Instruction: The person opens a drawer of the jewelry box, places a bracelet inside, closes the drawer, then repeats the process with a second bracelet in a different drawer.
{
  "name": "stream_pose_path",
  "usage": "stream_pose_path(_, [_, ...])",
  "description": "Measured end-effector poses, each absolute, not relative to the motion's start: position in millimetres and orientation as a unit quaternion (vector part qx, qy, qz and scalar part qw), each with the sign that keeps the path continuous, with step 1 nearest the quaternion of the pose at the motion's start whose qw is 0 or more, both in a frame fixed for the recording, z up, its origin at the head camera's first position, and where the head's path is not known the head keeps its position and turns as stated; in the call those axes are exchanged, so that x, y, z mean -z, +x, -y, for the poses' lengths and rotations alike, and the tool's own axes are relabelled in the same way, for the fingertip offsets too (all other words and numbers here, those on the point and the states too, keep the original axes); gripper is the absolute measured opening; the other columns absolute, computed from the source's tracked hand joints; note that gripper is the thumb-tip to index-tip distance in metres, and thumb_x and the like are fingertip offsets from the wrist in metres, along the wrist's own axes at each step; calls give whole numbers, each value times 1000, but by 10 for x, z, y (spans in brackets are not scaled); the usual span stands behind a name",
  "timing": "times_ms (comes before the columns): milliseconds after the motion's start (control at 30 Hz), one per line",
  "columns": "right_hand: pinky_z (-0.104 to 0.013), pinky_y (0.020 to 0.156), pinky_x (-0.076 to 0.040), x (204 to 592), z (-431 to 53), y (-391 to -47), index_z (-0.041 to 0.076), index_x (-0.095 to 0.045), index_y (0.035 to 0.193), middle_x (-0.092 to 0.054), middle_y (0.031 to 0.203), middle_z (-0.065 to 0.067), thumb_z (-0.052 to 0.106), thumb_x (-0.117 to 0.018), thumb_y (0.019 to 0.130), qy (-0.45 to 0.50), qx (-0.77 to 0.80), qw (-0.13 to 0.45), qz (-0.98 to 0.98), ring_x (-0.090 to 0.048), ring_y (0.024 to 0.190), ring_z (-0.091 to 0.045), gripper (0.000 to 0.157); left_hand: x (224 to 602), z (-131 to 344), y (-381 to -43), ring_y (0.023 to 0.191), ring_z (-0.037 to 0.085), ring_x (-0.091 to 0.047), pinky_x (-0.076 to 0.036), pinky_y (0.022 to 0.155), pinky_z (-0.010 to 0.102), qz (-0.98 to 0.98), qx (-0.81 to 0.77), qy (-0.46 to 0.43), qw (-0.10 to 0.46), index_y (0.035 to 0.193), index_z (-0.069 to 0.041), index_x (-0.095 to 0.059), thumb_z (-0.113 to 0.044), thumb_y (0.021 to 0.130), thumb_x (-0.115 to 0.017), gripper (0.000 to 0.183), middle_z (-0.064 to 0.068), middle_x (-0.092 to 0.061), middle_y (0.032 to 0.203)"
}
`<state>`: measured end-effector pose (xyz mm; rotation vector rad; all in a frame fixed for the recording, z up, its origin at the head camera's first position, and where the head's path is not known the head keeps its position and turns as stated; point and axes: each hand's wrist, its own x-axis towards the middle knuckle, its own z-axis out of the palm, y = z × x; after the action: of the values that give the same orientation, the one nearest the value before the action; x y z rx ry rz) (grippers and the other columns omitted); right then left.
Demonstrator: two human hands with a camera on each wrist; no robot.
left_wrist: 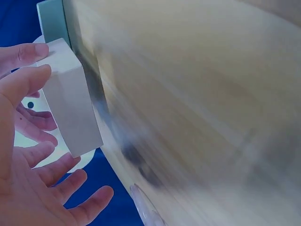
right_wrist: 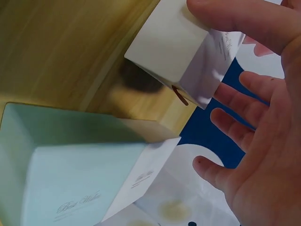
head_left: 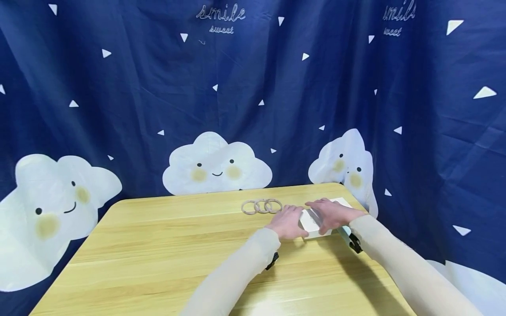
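Note:
A small white box (head_left: 311,223) is held between both hands near the table's far right. My left hand (head_left: 288,222) grips its left end; in the left wrist view the thumb lies at one edge and the index fingertip at the opposite corner. My right hand (head_left: 334,213) holds the other end, its thumb (right_wrist: 235,16) on one face and fingers on another. A small brown strip (right_wrist: 180,95) shows at the box's edge. Beside it stands a larger pale green and white box (right_wrist: 89,174) with script lettering, partly hidden by the right hand in the head view.
Several overlapping pale rings (head_left: 262,206) lie on the wooden table (head_left: 158,254), left of the hands near the far edge. A dark blue curtain (head_left: 237,66) with clouds and triangles hangs behind the table.

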<state>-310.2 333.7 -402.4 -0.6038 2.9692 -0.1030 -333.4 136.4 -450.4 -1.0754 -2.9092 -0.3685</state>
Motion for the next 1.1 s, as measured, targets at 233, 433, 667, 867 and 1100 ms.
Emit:
stream_pose_path(233, [-65,97,-45,3973,-3220,-3080,11,-45,151,-56,143,-13,27,-92,62,-196,36,54,-978,-51,127,-36,102,4427,-1212,-3299,130,17,-49,-49,100,36,929,128,-348,11,150,-20,-45,-56,80,-76,85,-2,-55,144])
stream_pose_path(433, [-68,99,-43,3948,-3135,-3062,12,-45,151,-55,144,-12,31,-91,63,-205,32,55,-977,-50,129,-35,101,4395,-1080,-3279,131,17,-49,-49,101,37,925,132,-357,12,149,-19,-46,-56,80,-76,84,-2,-55,144])
stream_pose_path(667, [-66,99,-44,3934,-3014,-3059,13,-46,151,-57,141,-11,34,-90,64,-222,29,53,-973,-51,128,-33,99,4404,-933,-3279,135,20,-48,-43,111,40,924,140,-357,13,150,-17,-46,-53,79,-77,86,1,-54,146])
stream_pose_path(867, [-65,101,-43,3927,-2904,-3047,13,-46,151,-56,141,-11,39,-90,65,-229,27,53,-972,-50,130,-33,100,4354,-812,-3248,132,20,-50,-47,105,39,924,139,-357,13,150,-17,-46,-49,78,-78,85,2,-55,145])
stream_pose_path(1100, [-62,101,-44,3894,-2786,-3033,14,-44,152,-55,143,-11,45,-88,67,-245,13,47,-968,-49,132,-33,101,4297,-664,-3229,140,21,-45,-42,112,46,925,134,-354,11,152,-17,-43,-50,78,-78,88,1,-51,151])
